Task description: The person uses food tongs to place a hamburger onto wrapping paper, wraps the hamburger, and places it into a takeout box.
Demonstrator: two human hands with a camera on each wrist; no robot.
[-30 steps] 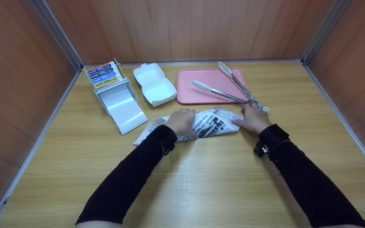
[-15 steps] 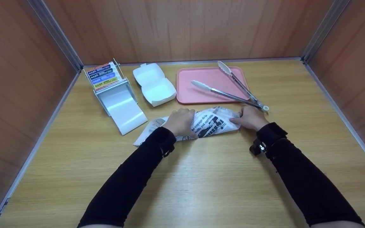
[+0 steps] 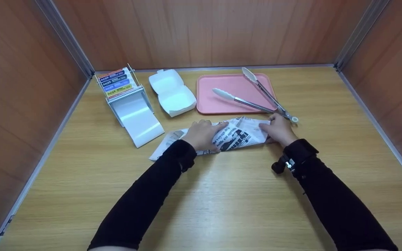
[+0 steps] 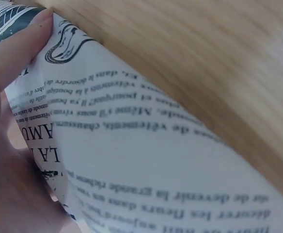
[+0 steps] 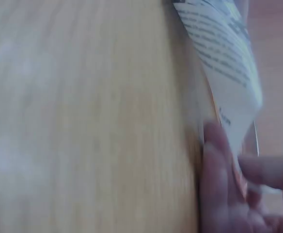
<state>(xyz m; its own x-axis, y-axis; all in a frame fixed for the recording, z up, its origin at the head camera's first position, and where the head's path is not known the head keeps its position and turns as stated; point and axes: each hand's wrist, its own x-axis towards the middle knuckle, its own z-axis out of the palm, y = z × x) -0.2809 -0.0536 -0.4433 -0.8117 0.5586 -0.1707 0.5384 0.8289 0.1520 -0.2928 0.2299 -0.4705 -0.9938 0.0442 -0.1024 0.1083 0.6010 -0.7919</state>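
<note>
A long folded bundle of newsprint-patterned wrapping paper (image 3: 237, 136) lies on the table in front of me; whatever it may contain is hidden. My left hand (image 3: 202, 134) grips its middle-left part, one finger stretched along the top side. In the left wrist view a digit presses on the printed paper (image 4: 107, 121), with the rest of the hand (image 4: 15, 184) along the other side. My right hand (image 3: 280, 129) holds the bundle's right end. The right wrist view shows that hand (image 5: 238, 184) pinching the paper's tip (image 5: 228, 87) between thumb and fingers, a thin reddish edge showing.
Behind the bundle lies a pink tray (image 3: 218, 106) with spread metal tongs (image 3: 253, 104) across it, their hinge end near my right hand. An open white foam box (image 3: 176, 97) stands left of the tray. Further left is a label dispenser (image 3: 120, 87) with a white strip (image 3: 141, 127) pulled out.
A finger of my left hand has stretched out to the right over the paper. The right hand first drew slightly left, then shifted a little right again at the bundle's end.
</note>
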